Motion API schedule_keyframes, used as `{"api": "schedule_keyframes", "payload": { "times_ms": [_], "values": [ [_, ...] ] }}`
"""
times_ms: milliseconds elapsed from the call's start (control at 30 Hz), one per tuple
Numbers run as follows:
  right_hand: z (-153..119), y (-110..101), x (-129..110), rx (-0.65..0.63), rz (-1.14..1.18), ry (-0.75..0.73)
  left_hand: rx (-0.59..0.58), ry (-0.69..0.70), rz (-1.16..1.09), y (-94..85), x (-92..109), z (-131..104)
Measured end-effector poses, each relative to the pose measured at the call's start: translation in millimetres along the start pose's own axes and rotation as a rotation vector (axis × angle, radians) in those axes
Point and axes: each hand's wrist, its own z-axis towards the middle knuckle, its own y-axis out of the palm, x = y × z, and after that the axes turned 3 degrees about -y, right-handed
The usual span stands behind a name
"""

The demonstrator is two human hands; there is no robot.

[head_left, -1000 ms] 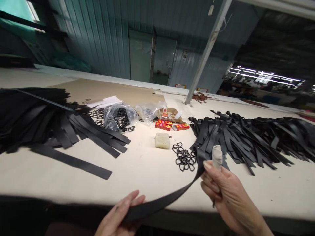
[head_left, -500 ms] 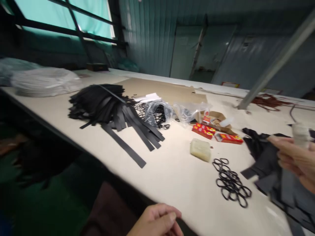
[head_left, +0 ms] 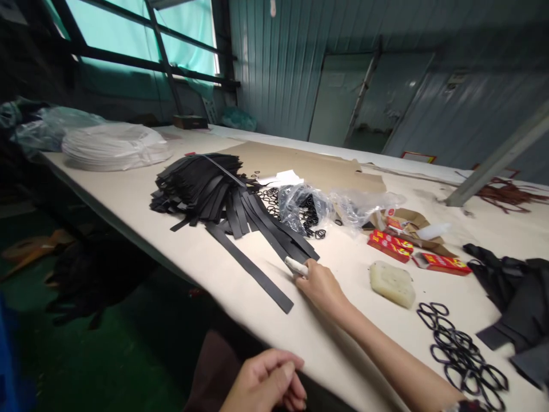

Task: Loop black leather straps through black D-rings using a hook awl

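**Tangles and slips are the likeliest trouble**

A pale table fills most of the scene. On its left part lies a big pile of black strips, ends fanned toward the right and near; a heap of similar strips sits at the far right edge of view. The strips overlap, so pulling one could well drag its neighbours along. Just beyond the fanned ends is a clear bag, which a hard tug might jostle. One single strip points toward the near edge and could be brushed off.

The right hand is narrow, bent down at the fanned ends; I cannot tell whether it grips one. A finger wears a white wrap (this may dull its feel and let a strip slide). The left hand is loosely curled by the near edge, its contents unclear.

To the right are a pale block, red boxes and loose rings, which a wide sweep could scatter.
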Motion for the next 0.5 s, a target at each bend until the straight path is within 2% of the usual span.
{"api": "schedule_keyframes", "payload": {
  "times_ms": [133,233,267,333,400,433,500],
  "values": [
    [3,-8,6,-0.064,0.076,0.088,0.124,0.176,0.201,-1.4,22,-2],
    [-10,-25,13,-0.068,0.196,0.082,0.206,0.282,0.462,-1.2,38,4],
    [-19,-33,15,-0.058,0.236,0.063,0.227,0.354,0.573,-0.1,43,7],
    [-43,-49,18,-0.030,0.307,0.005,0.244,0.592,0.810,5.1,53,16],
    [-70,-65,21,-0.002,0.356,-0.062,0.181,0.864,1.052,14.9,61,27],
    [-82,-72,24,0.010,0.371,-0.090,0.111,0.951,1.173,21.1,63,34],
    [-102,-81,30,0.040,0.376,-0.126,-0.043,1.000,1.376,33.8,63,51]
  ]
}}
